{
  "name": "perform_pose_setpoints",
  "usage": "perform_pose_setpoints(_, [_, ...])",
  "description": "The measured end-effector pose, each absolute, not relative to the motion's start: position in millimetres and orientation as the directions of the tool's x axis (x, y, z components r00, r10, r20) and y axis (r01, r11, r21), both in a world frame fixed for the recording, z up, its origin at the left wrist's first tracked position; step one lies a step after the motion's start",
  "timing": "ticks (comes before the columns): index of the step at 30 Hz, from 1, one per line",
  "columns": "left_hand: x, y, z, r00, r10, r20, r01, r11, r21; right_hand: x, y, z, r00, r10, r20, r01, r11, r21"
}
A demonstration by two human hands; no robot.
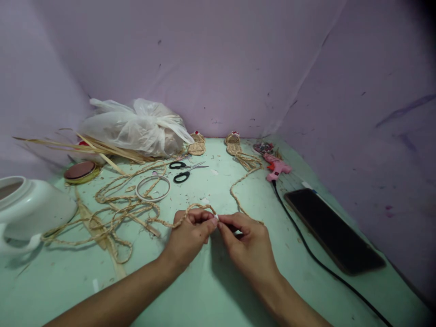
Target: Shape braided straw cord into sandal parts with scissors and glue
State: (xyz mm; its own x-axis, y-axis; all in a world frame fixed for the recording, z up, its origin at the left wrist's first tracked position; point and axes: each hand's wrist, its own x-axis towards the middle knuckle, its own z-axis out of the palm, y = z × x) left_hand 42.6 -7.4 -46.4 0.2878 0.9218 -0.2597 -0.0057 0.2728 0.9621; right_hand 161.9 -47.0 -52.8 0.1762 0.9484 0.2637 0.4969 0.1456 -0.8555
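My left hand (190, 231) pinches a braided straw cord (200, 206), which loops over its fingers. My right hand (250, 238) meets it fingertip to fingertip, closed on a small white piece (215, 217) at the cord's end; what that piece is I cannot make out. To the left the cord lies in loose coils on the green table (218, 186). Another length of braid (235, 193) passes behind my right hand and leads back to a small woven straw slipper (233, 144). A second woven slipper (196, 144) stands near the back wall.
Black-handled scissors (185, 171) lie open beside a roll of tape (153, 188). A pink glue gun (275, 167), its black cord (306, 247) and a phone (334, 231) occupy the right. Leftward are a white jug (37, 209), a round tin (81, 171), straw strips (112, 147) and a plastic bag (136, 129).
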Motion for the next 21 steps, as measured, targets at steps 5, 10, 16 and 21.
perform_pose_setpoints(5, [42.1, -7.3, -47.9, 0.297, 0.92, -0.255, 0.019, 0.261, 0.965, 161.5, -46.6, -53.7, 0.182, 0.945, 0.272, 0.476, 0.158, -0.865])
perform_pose_setpoints(10, [41.8, -7.3, -47.9, 0.303, 0.919, -0.252, 0.048, 0.249, 0.967, 161.8, -46.0, -54.4, 0.188, 0.945, 0.267, 0.476, 0.15, -0.867])
perform_pose_setpoints(16, [42.3, -9.4, -48.0, 0.257, 0.926, -0.276, 0.098, 0.259, 0.961, 161.3, -46.1, -55.9, 0.189, 0.953, 0.237, 0.463, 0.127, -0.877])
perform_pose_setpoints(21, [42.8, -11.8, -53.8, 0.155, 0.957, -0.246, 0.181, 0.217, 0.959, 160.3, -43.8, -54.8, 0.249, 0.967, 0.046, 0.321, -0.038, -0.946])
